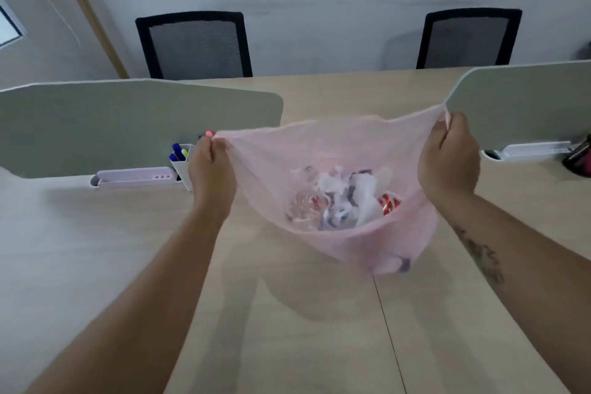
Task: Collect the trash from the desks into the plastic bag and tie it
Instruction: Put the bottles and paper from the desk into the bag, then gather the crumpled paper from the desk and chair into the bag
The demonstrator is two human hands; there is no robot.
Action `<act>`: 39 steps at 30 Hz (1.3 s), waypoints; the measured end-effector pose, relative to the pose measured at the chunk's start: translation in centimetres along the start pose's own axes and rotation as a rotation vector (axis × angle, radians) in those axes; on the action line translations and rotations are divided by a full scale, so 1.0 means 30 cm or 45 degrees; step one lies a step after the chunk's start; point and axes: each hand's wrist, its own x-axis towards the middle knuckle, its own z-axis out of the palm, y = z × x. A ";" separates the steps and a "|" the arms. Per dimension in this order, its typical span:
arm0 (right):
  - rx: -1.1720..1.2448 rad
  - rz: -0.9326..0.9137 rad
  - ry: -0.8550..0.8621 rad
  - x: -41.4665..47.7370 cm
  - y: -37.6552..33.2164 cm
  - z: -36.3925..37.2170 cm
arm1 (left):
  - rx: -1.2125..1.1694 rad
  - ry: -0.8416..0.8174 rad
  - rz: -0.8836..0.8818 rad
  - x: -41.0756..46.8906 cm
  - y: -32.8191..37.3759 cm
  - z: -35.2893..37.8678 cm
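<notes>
Both forearms (128,313) are reaching over the pale wooden desk (96,249); my left hand (209,166) and right hand (447,157) are pinching opposite rim corners of the translucent pink plastic bag (319,144), stretching its mouth sideways between them, crumpled trash (342,198) sagging below.

My left grip (209,169), right grip (447,160) and left forearm (153,291) are bare; my right forearm (527,265) carries a dark, blotchy tattoo (479,257).
</notes>
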 end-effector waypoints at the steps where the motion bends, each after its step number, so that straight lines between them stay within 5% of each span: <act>1: 0.053 -0.037 0.054 0.035 -0.043 -0.005 | -0.051 0.058 0.081 0.026 0.073 -0.019; 3: 0.099 -0.107 -0.003 0.064 -0.103 0.007 | -0.043 -0.074 0.176 0.051 0.160 -0.035; 5: -0.088 -0.186 -0.353 0.044 -0.101 0.056 | 0.330 -0.321 0.234 0.040 0.169 -0.050; 7: -0.185 -0.187 -0.628 0.009 -0.089 0.095 | 0.434 -0.174 0.230 0.040 0.161 -0.091; 10: 0.076 -0.223 -0.393 -0.006 -0.172 0.076 | 0.327 0.313 0.173 0.039 0.190 -0.200; 12: 0.238 -0.343 -0.332 -0.027 -0.249 0.048 | 0.518 0.194 0.147 0.005 0.177 -0.250; 15: 0.259 -0.455 -0.721 -0.129 -0.270 0.046 | 0.731 0.047 0.144 -0.087 0.097 -0.328; 18: 0.275 -0.520 -1.156 -0.264 -0.196 0.081 | 0.691 0.073 -0.026 -0.218 0.053 -0.439; 24: 0.383 -0.821 -1.598 -0.544 -0.163 0.085 | 0.899 -0.016 -0.505 -0.618 0.026 -0.640; 29: 0.279 -0.981 -1.774 -0.765 -0.194 0.062 | 1.608 -0.203 -0.842 -0.948 -0.002 -0.830; 34: 0.167 -1.143 -1.811 -0.966 -0.230 0.037 | 1.785 -0.360 -1.203 -1.107 -0.037 -0.963; 39: 0.046 -1.207 -1.734 -1.087 -0.212 0.057 | 2.001 -0.459 -1.195 -1.144 -0.070 -1.027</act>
